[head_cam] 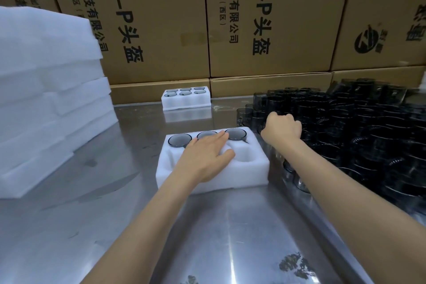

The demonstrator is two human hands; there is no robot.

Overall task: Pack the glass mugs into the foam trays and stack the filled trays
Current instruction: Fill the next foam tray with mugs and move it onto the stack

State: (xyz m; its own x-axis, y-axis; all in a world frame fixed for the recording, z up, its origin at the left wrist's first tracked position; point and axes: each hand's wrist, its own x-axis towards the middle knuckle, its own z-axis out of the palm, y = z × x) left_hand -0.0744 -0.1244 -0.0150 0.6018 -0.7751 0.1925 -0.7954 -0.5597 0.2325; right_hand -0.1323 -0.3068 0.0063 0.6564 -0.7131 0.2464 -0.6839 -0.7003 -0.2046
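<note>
Left hand (205, 157) flat on foam tray (249, 175); right hand (282, 128) curled, prob. gripping a mug (306, 143).

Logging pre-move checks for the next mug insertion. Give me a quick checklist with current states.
1. Left hand flat on the near white foam tray, steadying it: ok.
2. Back row holds three dark glass mugs: ok.
3. Front right pocket free: ok; the other front pockets are under the hand: cannot tell.
4. Right hand grip on a mug in the dark pile: cannot tell.
5. Far filled tray clear of the work area: ok.
</note>
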